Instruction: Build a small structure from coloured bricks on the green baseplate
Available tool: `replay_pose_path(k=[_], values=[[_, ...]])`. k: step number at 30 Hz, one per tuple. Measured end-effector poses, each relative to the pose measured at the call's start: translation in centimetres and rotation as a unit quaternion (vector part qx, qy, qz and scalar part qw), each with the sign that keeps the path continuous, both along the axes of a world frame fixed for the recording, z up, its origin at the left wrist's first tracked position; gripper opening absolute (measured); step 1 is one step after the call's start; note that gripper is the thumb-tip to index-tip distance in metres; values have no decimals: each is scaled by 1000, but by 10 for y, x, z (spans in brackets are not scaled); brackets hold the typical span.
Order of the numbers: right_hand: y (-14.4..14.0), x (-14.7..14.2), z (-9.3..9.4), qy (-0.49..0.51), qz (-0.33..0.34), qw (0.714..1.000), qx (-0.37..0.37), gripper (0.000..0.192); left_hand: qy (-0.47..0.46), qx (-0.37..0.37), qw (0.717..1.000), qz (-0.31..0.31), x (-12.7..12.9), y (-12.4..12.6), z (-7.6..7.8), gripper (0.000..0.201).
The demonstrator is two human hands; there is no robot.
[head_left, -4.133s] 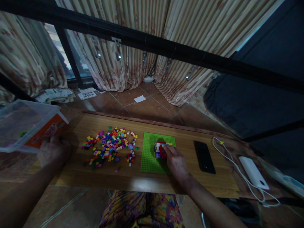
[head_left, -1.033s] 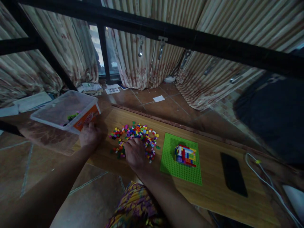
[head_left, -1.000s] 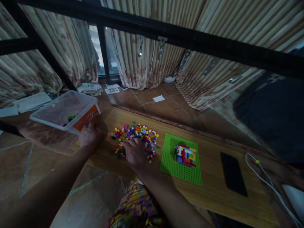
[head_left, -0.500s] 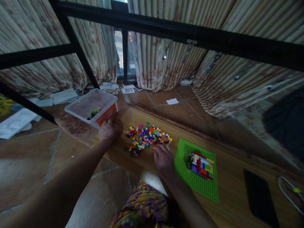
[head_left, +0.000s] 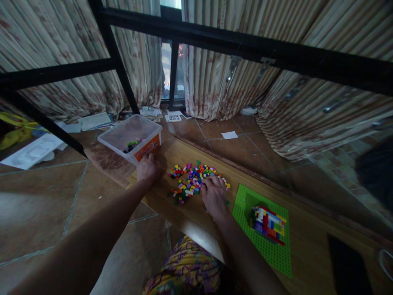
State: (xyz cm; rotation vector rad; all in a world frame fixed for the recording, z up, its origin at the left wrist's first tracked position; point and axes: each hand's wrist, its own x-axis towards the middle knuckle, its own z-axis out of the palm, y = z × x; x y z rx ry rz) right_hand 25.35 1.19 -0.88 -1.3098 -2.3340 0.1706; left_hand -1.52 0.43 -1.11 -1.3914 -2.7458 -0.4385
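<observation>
A heap of small coloured bricks [head_left: 192,180] lies on the wooden board [head_left: 190,213]. My right hand [head_left: 214,196] rests palm down on the right edge of the heap, fingers bent over the bricks; whether it holds one I cannot tell. My left hand [head_left: 148,168] sits curled on the board's left end, touching the clear plastic box [head_left: 130,137] with the orange label. To the right, a green baseplate [head_left: 270,250] carries a small multicoloured brick build [head_left: 268,224].
A black phone [head_left: 348,264] lies on the board at the far right. Black metal bars [head_left: 215,41] cross above. Papers [head_left: 33,149] lie on the tiled floor at left, and striped curtains [head_left: 221,82] hang behind. My patterned clothing [head_left: 184,270] shows below.
My right hand left the brick build on the baseplate, crossed to the loose heap and now lies on its right edge. The view has swung left. My left hand stays by the box.
</observation>
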Motion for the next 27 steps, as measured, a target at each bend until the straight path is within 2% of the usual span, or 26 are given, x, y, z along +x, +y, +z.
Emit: replay_pose_path(k=[6,11,16,27], values=[[-6,15,7,10,23,1000,-7,17,0,-3,1000,4,1,-1,1,37],[-1,5,13,0,12,1000,-12,18,-7,-2,1000,0,1,0,3,38],[9,-7,12,-52,0,998,-27,15,-5,5,1000,-5,0,1,3,38],[9,-5,34,-132,43,988,-72,16,-5,-2,1000,-6,1,2,7,39]])
